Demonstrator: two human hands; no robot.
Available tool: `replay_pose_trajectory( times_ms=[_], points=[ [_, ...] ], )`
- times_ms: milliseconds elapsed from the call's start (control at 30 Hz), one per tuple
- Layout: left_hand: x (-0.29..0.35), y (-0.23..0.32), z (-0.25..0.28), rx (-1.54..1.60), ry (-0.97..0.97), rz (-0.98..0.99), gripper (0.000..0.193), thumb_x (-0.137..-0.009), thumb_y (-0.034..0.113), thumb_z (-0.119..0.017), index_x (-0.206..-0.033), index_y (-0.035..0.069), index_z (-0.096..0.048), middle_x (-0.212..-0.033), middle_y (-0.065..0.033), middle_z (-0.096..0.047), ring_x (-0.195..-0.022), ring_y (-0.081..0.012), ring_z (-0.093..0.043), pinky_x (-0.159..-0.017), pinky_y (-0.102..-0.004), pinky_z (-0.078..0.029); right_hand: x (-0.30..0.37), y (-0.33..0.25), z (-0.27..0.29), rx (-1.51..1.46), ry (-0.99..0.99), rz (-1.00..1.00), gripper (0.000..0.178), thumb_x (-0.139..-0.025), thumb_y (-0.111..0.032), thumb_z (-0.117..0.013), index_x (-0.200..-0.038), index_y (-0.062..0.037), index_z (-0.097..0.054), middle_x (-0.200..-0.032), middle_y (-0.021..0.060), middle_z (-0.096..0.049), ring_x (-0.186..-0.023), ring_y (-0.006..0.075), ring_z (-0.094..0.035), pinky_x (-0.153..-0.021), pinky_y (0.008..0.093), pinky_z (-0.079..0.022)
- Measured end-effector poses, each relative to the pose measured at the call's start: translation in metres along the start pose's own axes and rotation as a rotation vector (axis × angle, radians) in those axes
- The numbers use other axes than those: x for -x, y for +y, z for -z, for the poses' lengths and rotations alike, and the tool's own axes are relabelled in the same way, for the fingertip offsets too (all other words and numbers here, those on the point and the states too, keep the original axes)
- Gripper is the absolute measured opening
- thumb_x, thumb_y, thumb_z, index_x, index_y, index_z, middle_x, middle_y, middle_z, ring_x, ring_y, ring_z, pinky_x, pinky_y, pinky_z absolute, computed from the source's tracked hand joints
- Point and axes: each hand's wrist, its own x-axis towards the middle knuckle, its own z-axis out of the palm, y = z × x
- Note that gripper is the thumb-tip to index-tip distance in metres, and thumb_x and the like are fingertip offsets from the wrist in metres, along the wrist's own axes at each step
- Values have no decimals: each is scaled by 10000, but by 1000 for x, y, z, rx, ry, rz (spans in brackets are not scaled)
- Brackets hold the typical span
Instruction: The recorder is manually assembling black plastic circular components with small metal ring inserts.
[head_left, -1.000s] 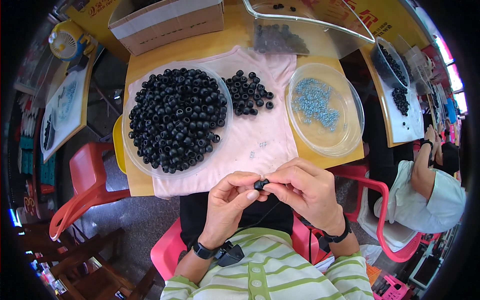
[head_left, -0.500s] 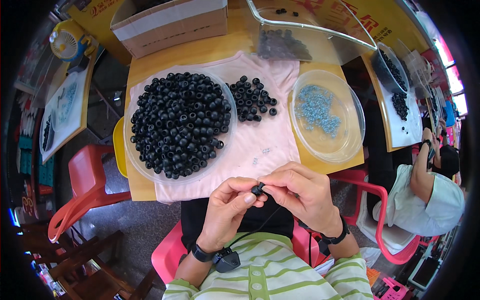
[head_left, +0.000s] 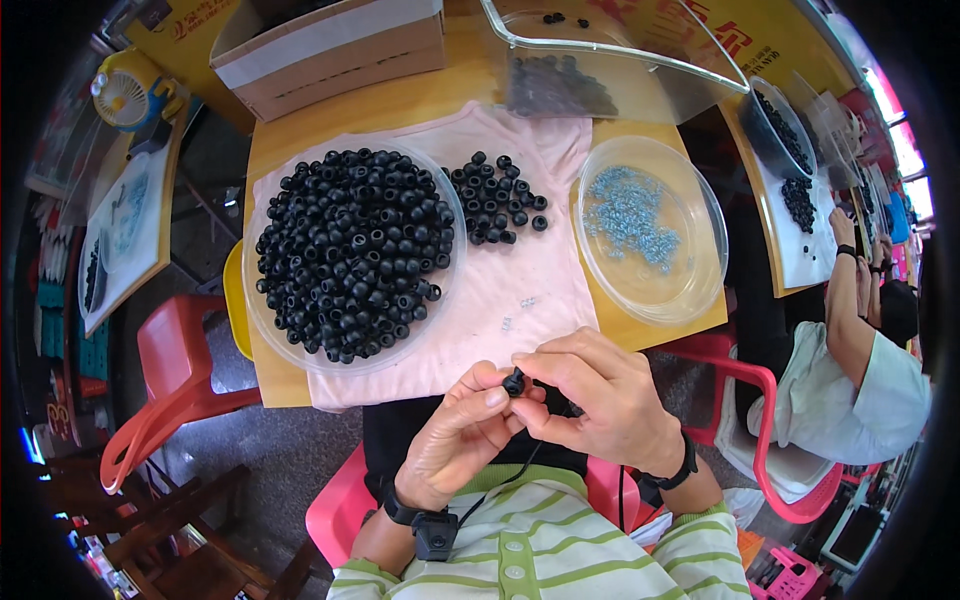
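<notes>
Both hands pinch one black bead [head_left: 514,382] together: left hand [head_left: 462,432] and right hand [head_left: 600,400] each closed on it, just below the bench [head_left: 400,105] edge (two clear dishes up top).

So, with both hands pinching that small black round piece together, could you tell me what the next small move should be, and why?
Probably set the small black round piece down with the loose pile of black pieces on the pink cloth. The left hand and right hand both pinch it near the cloth's front edge, and that pile lies apart from the full clear dish of black pieces.
</notes>
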Motion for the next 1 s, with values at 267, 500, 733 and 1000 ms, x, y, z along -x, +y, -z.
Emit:
replay_pose_trajectory(
  times_ms=[267,500,733,1000],
  points=[
    [8,2,-5,-92,60,-73,70,-937,17,-589,-994,52,-609,-1080,-95,-657,-1062,-228,-647,-995,-381,-504,-6,-1,10,-213,-96,-88,237,-760,-4,-736,-982,-16,-655,-854,83,-640,-753,228,-646,-630,308,-535],
    [8,3,-1,-211,46,-158,94,-912,-26,-604,-982,36,-595,-1119,-134,-623,-1016,-240,-664,-948,-364,-545,-6,7,7,-377,-113,-154,175,-805,7,-717,-972,-5,-664,-835,91,-639,-735,217,-640,-636,296,-517],
    [8,5,-3,-276,57,-230,137,-887,-39,-635,-986,48,-600,-1121,-114,-605,-1002,-217,-652,-936,-354,-543,-11,3,12,-277,-103,-173,161,-805,-8,-725,-956,-12,-669,-811,85,-629,-719,223,-639,-623,302,-514],
    [7,4,-1,-287,98,-211,146,-884,-54,-631,-986,49,-614,-1147,-103,-598,-1020,-215,-646,-946,-356,-539,-10,4,5,-96,-86,-23,168,-783,-21,-728,-942,-26,-673,-799,70,-623,-738,237,-640,-626,326,-531]
  ],
)
